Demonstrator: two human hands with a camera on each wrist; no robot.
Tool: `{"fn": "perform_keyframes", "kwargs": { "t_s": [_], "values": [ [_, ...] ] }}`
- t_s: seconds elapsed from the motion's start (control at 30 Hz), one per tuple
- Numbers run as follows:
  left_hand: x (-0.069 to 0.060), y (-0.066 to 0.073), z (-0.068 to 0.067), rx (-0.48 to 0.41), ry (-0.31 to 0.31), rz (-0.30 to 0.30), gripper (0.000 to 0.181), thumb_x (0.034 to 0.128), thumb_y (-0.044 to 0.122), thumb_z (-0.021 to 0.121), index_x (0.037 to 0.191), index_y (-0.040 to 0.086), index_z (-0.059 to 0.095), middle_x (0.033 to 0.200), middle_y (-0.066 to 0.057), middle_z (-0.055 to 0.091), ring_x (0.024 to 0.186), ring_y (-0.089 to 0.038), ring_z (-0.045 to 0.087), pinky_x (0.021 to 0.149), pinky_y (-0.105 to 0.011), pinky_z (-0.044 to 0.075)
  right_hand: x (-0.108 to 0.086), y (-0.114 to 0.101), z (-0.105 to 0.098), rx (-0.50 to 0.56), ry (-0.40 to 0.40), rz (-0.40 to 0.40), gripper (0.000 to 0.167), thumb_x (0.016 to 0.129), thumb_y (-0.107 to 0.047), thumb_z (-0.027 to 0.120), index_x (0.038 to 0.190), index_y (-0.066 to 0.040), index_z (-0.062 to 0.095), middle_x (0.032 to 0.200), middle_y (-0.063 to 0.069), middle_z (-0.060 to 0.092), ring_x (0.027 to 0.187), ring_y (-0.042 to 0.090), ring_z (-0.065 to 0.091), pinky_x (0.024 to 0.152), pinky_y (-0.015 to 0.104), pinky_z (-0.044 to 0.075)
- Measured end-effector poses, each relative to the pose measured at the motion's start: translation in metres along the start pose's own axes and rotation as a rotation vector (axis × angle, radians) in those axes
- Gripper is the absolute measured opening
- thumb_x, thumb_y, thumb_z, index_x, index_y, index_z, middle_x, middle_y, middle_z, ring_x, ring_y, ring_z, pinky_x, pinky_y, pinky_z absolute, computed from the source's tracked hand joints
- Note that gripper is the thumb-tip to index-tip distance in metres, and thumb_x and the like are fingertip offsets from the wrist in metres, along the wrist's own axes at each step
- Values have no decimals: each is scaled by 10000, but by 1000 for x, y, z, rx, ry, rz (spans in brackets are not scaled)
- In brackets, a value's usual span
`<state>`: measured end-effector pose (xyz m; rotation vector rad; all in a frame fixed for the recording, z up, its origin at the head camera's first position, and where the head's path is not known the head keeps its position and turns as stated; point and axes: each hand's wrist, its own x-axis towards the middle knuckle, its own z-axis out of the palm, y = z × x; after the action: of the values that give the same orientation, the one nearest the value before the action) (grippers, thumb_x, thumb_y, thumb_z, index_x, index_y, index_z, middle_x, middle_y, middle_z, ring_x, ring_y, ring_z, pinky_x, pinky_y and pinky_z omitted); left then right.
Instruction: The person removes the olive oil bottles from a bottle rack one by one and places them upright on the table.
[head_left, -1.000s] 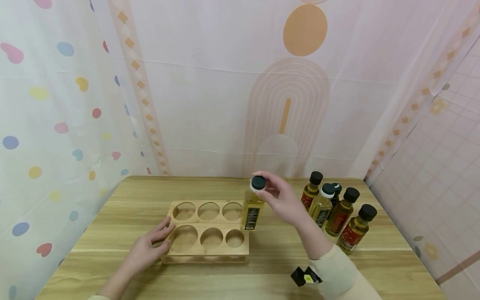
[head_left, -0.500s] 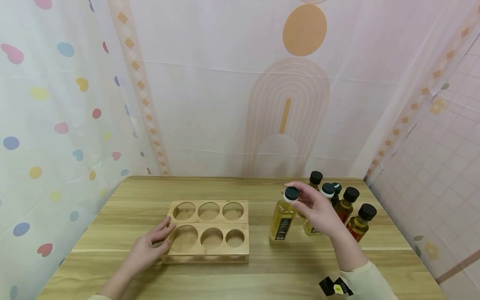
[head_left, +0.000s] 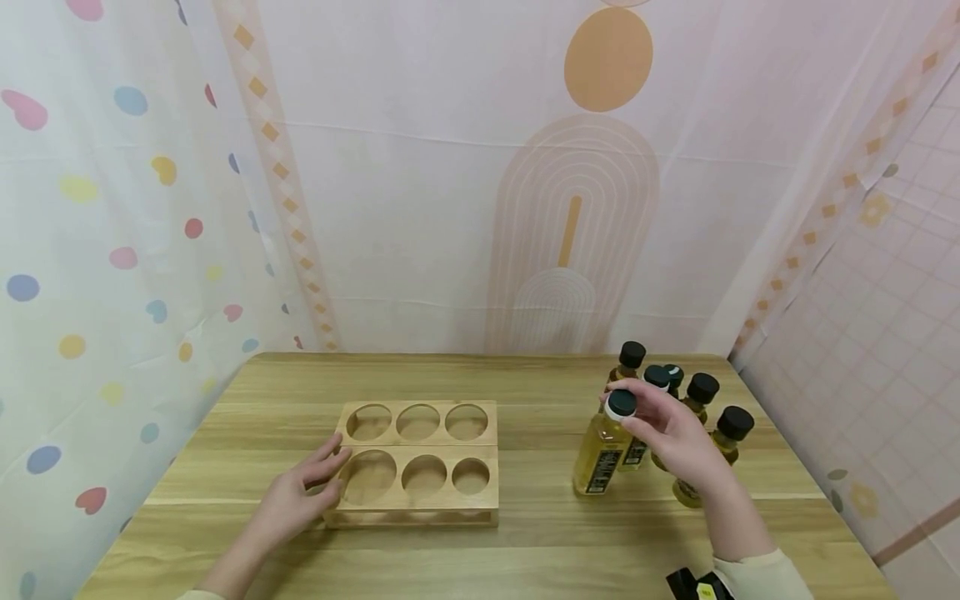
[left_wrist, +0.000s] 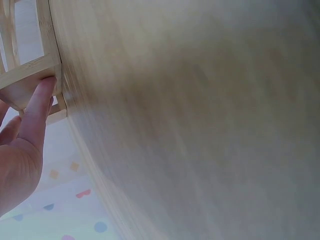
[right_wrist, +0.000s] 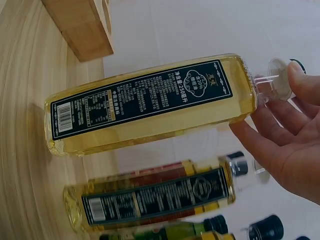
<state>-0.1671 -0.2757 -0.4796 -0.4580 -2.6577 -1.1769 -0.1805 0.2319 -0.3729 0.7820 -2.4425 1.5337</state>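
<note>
My right hand pinches a clear square bottle of yellow liquid by its neck, just under the dark green cap. The bottle leans slightly; in the right wrist view its black label faces the camera. Its base is at or just above the tabletop; I cannot tell which. A wooden rack with two stepped rows of round holes lies to the left, its holes unfilled. My left hand rests against the rack's left end, and in the left wrist view a fingertip presses the end panel.
Beside the held bottle stand several more bottles: a similar green-capped one, and black-capped ones with darker yellow contents. The wooden table ends at a patterned curtain behind. A black wrist-worn device sits at the right sleeve.
My right hand has carried the bottle from beside the rack's right end rightward to the bottle group, and lowered it. My left hand has stayed on the rack.
</note>
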Motion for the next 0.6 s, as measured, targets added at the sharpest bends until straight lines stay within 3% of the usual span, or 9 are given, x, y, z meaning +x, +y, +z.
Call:
{"fn": "perform_keyframes", "kwargs": {
  "t_s": [0.17, 0.4, 0.6],
  "values": [
    [0, 0, 0, 6, 9, 10, 425, 880, 66, 718, 1286, -26, 635, 1475, -188, 454, 1261, -409, 482, 869, -272, 529, -8, 1, -9, -32, 8, 9, 380, 968, 23, 587, 1342, 32, 523, 1117, 83, 665, 925, 95, 633, 714, 255, 529],
    [1, 1, 0, -4, -5, -5, 422, 897, 69, 704, 1299, -29, 624, 1490, -181, 439, 1277, -410, 471, 874, -259, 523, -15, 8, -23, 19, -39, -82, 399, 959, 98, 549, 1353, 57, 499, 1215, -20, 653, 985, 75, 640, 752, 229, 528],
    [1, 1, -1, -12, -19, -17, 424, 911, 86, 695, 1314, -21, 616, 1501, -168, 428, 1289, -409, 463, 877, -264, 524, -22, 14, -32, 56, -45, -126, 444, 942, 152, 527, 1376, 84, 465, 1245, 15, 667, 1080, 69, 630, 804, 195, 523]
  ]
}}
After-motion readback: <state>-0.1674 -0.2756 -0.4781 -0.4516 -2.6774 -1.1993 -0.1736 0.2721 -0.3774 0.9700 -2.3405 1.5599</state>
